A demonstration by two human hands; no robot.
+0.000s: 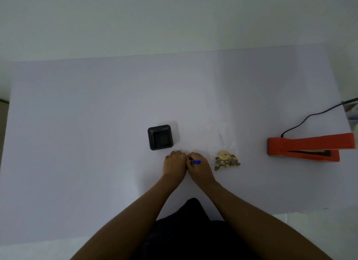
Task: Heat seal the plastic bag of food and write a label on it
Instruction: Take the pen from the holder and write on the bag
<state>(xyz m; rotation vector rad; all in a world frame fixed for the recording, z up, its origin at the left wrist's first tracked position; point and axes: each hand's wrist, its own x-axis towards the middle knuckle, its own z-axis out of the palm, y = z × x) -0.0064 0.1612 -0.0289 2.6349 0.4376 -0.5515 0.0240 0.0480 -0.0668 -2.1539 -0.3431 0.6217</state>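
Here, both hands meet — right hand (200,167) fingers grasping the blue pen (196,161), left hand (174,163) fingers clenched.

A black square holder (160,137) stands on the pale lavender table (77,124), a little left of the middle, its open top facing the camera and its inside dark. The table fills most of the view, its far edge running across at twelve o'clock against a plain white wall (174,17). At six o'clock dark clothing (191,230) shows at the table's near edge. A sliver of brownish floor (3,108) shows at nine o'clock.
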